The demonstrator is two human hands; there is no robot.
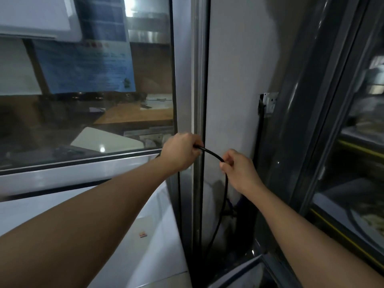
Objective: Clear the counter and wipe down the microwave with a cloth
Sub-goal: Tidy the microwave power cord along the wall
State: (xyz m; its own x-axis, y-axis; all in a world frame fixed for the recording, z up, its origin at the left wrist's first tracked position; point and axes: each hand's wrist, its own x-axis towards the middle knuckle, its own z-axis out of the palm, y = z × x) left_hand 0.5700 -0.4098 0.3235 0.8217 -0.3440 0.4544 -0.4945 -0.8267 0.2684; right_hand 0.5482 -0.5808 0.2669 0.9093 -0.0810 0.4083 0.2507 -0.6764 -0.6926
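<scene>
Our grip: left hand (180, 151) and right hand (236, 167) both pinch the black power cord (209, 152) mid-frame, likely gathering its slack away from the wall socket (270, 101).

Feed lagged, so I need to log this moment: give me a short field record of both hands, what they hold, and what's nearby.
left hand: grips black cable
right hand: pinches the same cable
cable: arcs between the hands, then drops from the right hand along the wall
wall outlet: above right hand, on grey wall
window: left of hands
cloth: not in view
</scene>
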